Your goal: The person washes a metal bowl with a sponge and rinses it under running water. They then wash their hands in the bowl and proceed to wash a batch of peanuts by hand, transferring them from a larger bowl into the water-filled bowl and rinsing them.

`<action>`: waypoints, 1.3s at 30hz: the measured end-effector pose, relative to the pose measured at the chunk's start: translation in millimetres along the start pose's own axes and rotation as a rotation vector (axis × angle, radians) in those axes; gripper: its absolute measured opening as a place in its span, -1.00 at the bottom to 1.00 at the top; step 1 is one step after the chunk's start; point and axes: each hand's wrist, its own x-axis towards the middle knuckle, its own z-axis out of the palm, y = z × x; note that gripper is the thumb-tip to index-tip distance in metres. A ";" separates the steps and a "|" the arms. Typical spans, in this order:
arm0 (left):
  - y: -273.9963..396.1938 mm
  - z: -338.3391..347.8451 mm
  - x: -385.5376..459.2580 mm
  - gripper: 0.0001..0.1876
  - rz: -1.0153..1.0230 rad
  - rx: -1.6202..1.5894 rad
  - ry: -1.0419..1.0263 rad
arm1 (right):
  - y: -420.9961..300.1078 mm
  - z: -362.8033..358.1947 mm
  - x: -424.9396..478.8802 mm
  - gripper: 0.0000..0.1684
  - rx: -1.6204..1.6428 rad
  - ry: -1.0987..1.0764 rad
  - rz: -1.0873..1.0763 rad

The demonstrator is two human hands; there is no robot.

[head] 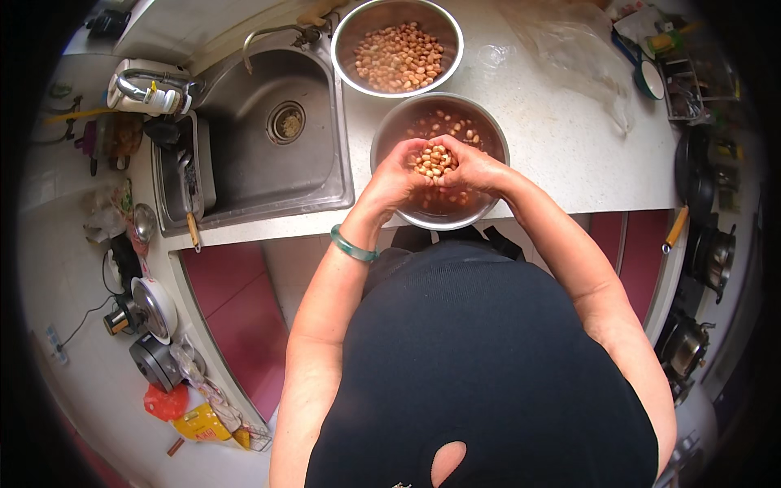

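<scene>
My left hand (399, 168) and my right hand (467, 161) are cupped together over the near metal bowl (383, 135). Between them they hold a heap of shelled peanuts (435, 163). Reddish-brown water (442, 204) stands in this bowl, with more peanuts floating in it. The fingers' undersides are hidden, so I cannot tell whether they touch the water. Just behind, a second metal bowl (337, 46) contains many reddish peanuts (399, 58). A green bangle (354, 244) circles my left wrist.
Left of the bowls is a steel sink (244, 165) with a curved faucet (247, 46) and bits in its drain strainer (287, 122). A wooden-handled utensil (193, 229) leans over the sink's front edge. Clear plastic bags (567, 55) lie on the white counter (549, 158). Pans (695, 165) stand at right.
</scene>
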 end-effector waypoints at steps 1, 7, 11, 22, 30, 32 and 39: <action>0.7 -0.5 1.0 -0.39 0.004 -0.006 -0.005 | 1.9 -0.7 1.6 -0.32 -0.002 -0.006 -0.007; 25.8 -8.1 14.8 -0.43 0.067 -0.002 -0.023 | -31.2 -15.9 11.9 -0.31 -0.058 0.007 -0.049; 73.7 -14.2 39.9 -0.51 0.125 0.109 -0.027 | -65.2 -37.2 44.9 -0.35 -0.053 0.047 -0.100; 122.2 -53.3 141.3 -0.90 0.132 0.040 0.253 | -126.7 -72.1 107.8 -0.31 0.058 0.220 -0.060; 139.3 -60.9 109.3 -0.92 0.201 -0.014 0.209 | -105.7 -84.8 91.5 -0.68 0.058 0.215 -0.103; 142.0 -59.6 86.0 -0.87 0.241 -0.022 0.220 | -93.5 -80.8 73.7 -0.74 0.135 0.199 -0.100; 81.0 -142.0 23.6 -0.75 0.268 0.302 0.503 | -23.9 -37.2 14.2 -0.75 0.383 0.022 0.059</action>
